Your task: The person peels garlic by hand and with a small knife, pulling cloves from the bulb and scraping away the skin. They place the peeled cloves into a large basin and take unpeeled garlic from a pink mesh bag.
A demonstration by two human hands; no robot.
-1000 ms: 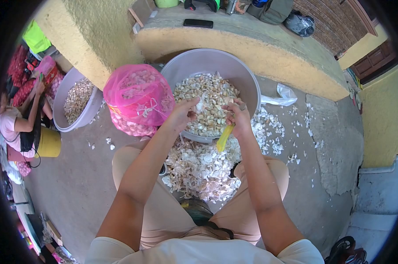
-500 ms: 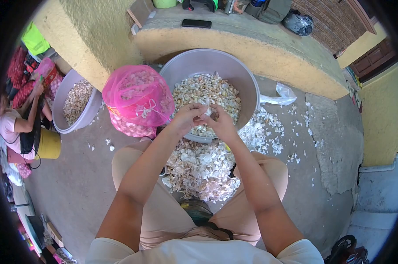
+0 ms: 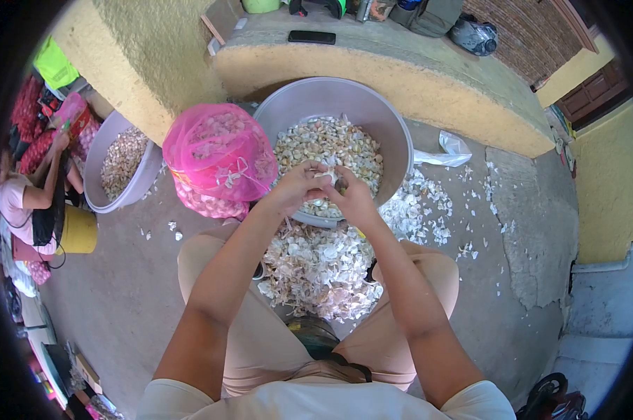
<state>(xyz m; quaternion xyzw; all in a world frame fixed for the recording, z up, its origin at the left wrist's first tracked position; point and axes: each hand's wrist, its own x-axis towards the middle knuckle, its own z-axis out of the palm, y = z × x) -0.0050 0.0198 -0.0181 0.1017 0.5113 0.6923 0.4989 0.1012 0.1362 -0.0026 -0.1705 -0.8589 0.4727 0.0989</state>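
Above the near rim of a large grey-lilac tub (image 3: 330,89), my two hands meet, fingertips together. My left hand (image 3: 297,187) is closed in a pinch on a small pale piece of garlic (image 3: 328,174). From the other side my right hand (image 3: 350,191) pinches the same piece, its thumb and forefinger against it. Many loose garlic cloves (image 3: 330,143) cover the tub's bottom. Papery garlic skins (image 3: 320,269) are heaped on the floor between my feet. A pink mesh bag (image 3: 220,157) full of garlic bulbs stands left of the tub.
More skins (image 3: 421,210) lie scattered right of the tub, by a white plastic bag (image 3: 448,151). At left a co-worker (image 3: 33,203) sits near another tub (image 3: 113,203) of cloves and a yellow bucket (image 3: 77,227). A phone (image 3: 312,37) rests on the ledge (image 3: 372,66) behind.
My fingers have shifted slightly around the garlic, the right fingertips turning a little. The tub, mesh bag and heap look the same.
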